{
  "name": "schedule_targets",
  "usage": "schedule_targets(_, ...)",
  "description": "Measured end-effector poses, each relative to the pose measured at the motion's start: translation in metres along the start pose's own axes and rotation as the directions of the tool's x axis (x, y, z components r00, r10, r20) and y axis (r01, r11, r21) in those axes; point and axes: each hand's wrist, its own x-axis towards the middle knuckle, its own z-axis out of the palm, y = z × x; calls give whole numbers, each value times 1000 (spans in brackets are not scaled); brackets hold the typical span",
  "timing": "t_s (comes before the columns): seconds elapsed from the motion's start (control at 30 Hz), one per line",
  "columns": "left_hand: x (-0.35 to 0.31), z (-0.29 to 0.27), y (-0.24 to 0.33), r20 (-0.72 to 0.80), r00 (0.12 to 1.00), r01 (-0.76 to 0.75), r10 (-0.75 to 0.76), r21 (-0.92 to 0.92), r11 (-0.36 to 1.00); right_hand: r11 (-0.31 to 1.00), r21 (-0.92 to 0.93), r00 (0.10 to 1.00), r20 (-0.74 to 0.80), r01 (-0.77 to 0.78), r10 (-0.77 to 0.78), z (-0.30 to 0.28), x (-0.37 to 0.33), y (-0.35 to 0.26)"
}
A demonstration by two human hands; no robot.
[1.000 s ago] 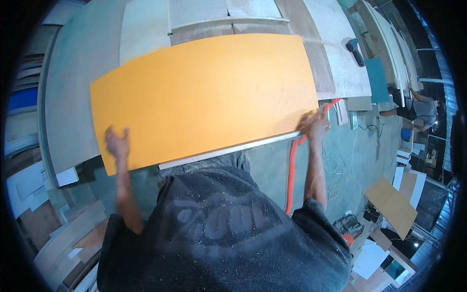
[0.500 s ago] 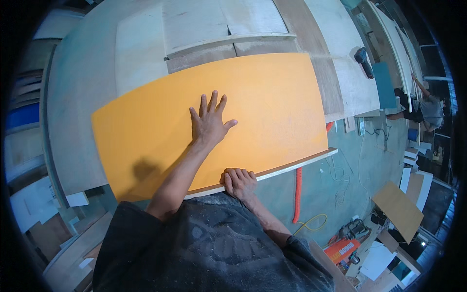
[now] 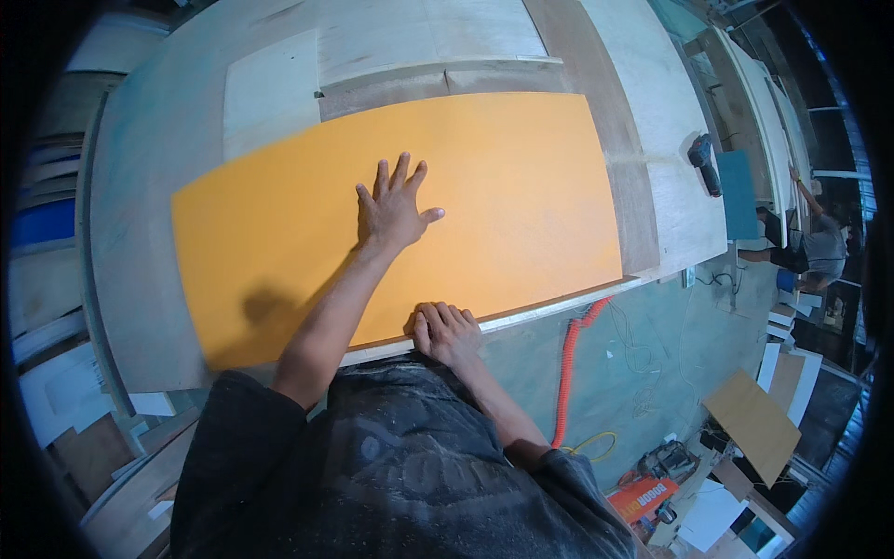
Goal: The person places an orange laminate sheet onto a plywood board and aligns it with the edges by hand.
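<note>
A large flat orange-yellow board (image 3: pixel 521 186) lies on a wide pale worktable, its near side toward my body. My left hand (image 3: pixel 396 214) rests palm down near the board's middle, fingers spread and thumb out to the right. At the near edge, my right hand (image 3: pixel 447 333) curls its fingers over the top, closed on the board's rim. A narrow wooden strip (image 3: pixel 549 314) with a pale front face runs along that edge, on both sides of my right hand. Whether it is part of the board I cannot tell.
A dark handheld power tool (image 3: pixel 705 166) lies on the worktable (image 3: pixel 140 279) at right. An orange coiled hose (image 3: pixel 565 382) hangs down from the table's near edge. Cables, a brown panel (image 3: pixel 752 427) and tools occupy the floor at right. Another person (image 3: pixel 819 242) is at the far right.
The board has slid away from me, farther onto the worktable; its near edge now sits close to the table's edge. Both hands have stayed on it and moved with it.
</note>
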Motion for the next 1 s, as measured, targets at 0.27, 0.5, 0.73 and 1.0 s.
schedule_targets(0.27,88,-41,-20,-32,999,-11,11,-2,1000,998,59,997,-81,12,-7,25,95,16)
schedule_targets(0.5,157,-72,-39,-60,998,-9,9,12,1000,998,67,999,-54,4,-1,51,167,29)
schedule_targets(0.73,212,-90,-58,-109,994,-22,23,8,1000,999,34,998,-64,2,0,68,225,36)
schedule_targets(1.0,266,-118,-70,-95,995,-1,1,-5,1000,1000,21,1000,-26,3,-2,79,290,43)
